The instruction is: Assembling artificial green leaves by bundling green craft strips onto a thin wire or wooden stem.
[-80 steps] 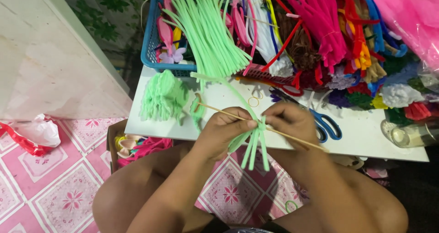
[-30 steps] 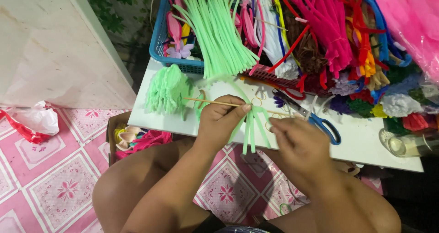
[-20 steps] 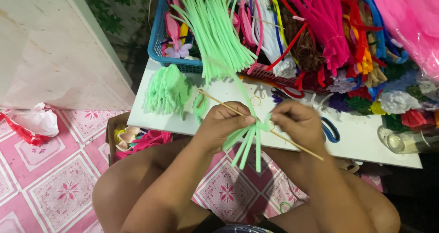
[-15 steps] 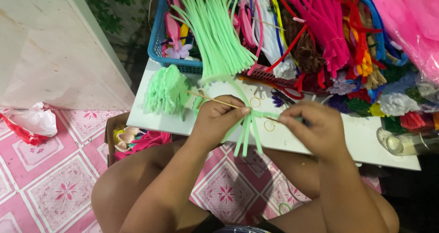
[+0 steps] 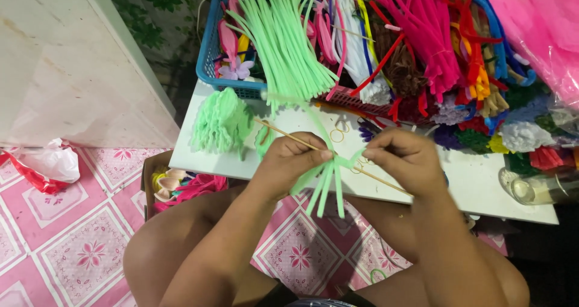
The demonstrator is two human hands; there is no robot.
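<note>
Pale green pipe cleaners (image 5: 325, 183) hang in a small bunch between the two hands, just over the near edge of the white bench (image 5: 470, 180), their loose ends pointing down toward 6 o'clock over the pink tiled floor (image 5: 72, 246). The left hand (image 5: 292, 162) is closed around the top of the bunch and pinches it against a thin wooden stick (image 5: 283, 135), which runs from about 10 o'clock of that hand toward 4 o'clock, passing under the right hand. The right hand (image 5: 407, 161) is closed too, its fingertips gripping a short green end that comes off the bunch at its 9 o'clock side. At 10 o'clock of the left hand, a heap of curled green pieces (image 5: 220, 121) lies on the bench. At 12 o'clock of the hands, a thick sheaf of straight green pipe cleaners (image 5: 289, 41) leans out of a blue plastic basket (image 5: 211, 47). At 1 o'clock, a mass of pink, red, white and blue pipe cleaners (image 5: 422, 35) fills the far side of the bench. At 3 o'clock of the right hand, near the bench's edge, a clear bottle (image 5: 537, 189) lies on its side. At 9 o'clock, far out on the floor, sits a crumpled white bag (image 5: 51, 162).
</note>
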